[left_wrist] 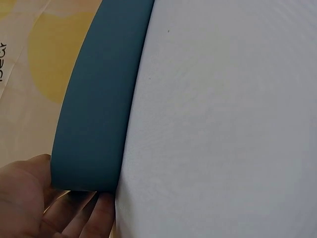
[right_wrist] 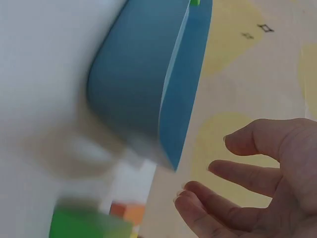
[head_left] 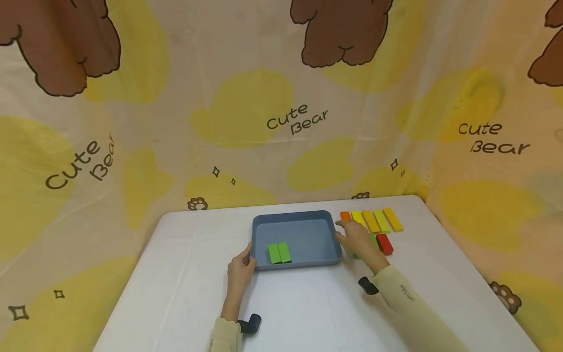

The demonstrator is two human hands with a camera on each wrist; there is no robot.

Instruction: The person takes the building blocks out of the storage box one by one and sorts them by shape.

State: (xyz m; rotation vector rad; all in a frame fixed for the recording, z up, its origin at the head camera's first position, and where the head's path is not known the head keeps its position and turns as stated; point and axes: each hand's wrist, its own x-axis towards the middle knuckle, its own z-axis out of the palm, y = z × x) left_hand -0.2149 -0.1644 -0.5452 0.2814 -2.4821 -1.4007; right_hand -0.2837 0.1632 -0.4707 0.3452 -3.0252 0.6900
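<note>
A blue-grey rectangular tray [head_left: 310, 237] lies on the table, with two green blocks [head_left: 279, 253] side by side near its front left. My left hand [head_left: 240, 272] holds the tray's left end; in the left wrist view, the thumb is up by the rim and the fingers [left_wrist: 100, 218] are low against the end wall. Just off the tray's right end is my right hand [head_left: 359, 243], its fingers spread and nothing between them. The right wrist view shows a gap between those fingers [right_wrist: 247, 178] and the tray corner [right_wrist: 168, 144].
A row of orange and yellow blocks [head_left: 371, 221] lies at the back right. In front of it are a red block [head_left: 384, 244] and green ones partly hidden by my right hand. A patterned cloth [head_left: 246, 107] hangs behind the white table [head_left: 299, 308].
</note>
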